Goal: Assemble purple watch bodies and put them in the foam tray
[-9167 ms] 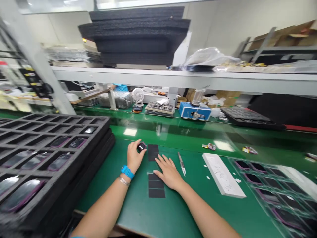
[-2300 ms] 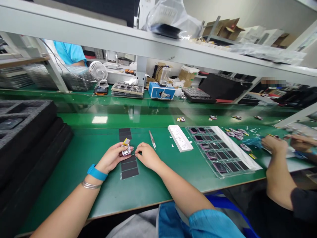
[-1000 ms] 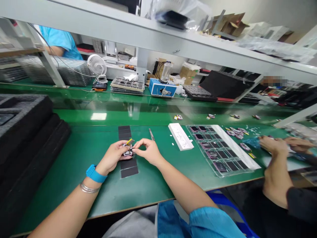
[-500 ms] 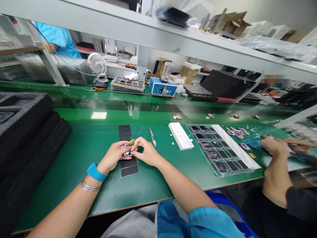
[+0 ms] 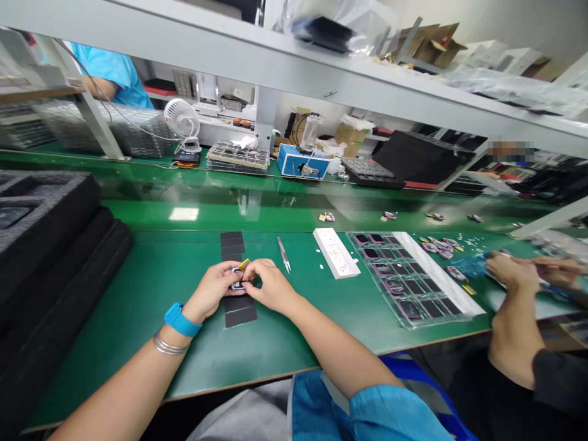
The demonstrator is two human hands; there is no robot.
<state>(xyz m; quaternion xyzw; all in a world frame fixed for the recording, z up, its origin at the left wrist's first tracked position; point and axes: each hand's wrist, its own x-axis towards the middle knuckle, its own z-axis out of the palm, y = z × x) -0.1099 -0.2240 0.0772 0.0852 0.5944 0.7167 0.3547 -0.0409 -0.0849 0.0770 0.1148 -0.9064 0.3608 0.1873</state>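
Note:
My left hand (image 5: 212, 293), with a blue wristband, is closed around a small silver-framed part with a yellow tab (image 5: 239, 274) held just above the green mat (image 5: 160, 275). My right hand (image 5: 270, 285) pinches at the same part from the right, fingers curled. Under both hands lies a strip of black rectangular pads (image 5: 235, 306), running away from me. Tweezers (image 5: 283, 254) lie on the mat just right of my hands.
Stacked black foam trays (image 5: 50, 245) stand at the left. A white box (image 5: 336, 252) and a clear tray of dark parts (image 5: 404, 278) lie to the right. A co-worker's hands (image 5: 514, 272) work at the far right. A conveyor belt (image 5: 275, 205) with loose parts runs behind.
My right hand moved from the pad strip up to the part in my left hand and closed on it. Both hands have since sunk slightly toward the mat.

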